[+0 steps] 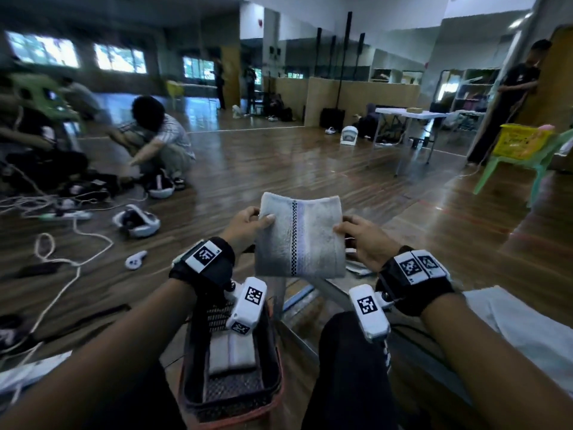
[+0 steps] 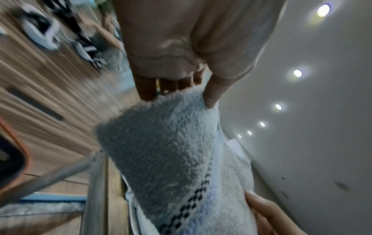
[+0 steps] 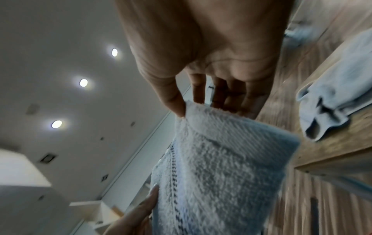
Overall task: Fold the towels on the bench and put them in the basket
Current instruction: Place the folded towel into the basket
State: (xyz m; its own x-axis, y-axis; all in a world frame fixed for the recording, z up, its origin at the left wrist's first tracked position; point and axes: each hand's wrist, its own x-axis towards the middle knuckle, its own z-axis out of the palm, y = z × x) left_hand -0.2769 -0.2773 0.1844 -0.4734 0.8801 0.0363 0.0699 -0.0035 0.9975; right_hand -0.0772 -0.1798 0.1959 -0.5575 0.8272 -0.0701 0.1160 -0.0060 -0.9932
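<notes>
A folded pale grey towel with a dark checked stripe hangs in the air between my hands. My left hand pinches its left edge between thumb and fingers; the towel fills the left wrist view. My right hand pinches the right edge, thumb on the towel. Below my left wrist stands the black mesh basket with an orange rim, a folded towel lying inside. Another crumpled towel lies on the wooden bench to my right.
A white cloth lies at my right. Metal legs of the bench run under the towel. On the floor to the left lie cables, headsets and a controller; people crouch there. A green chair stands far right.
</notes>
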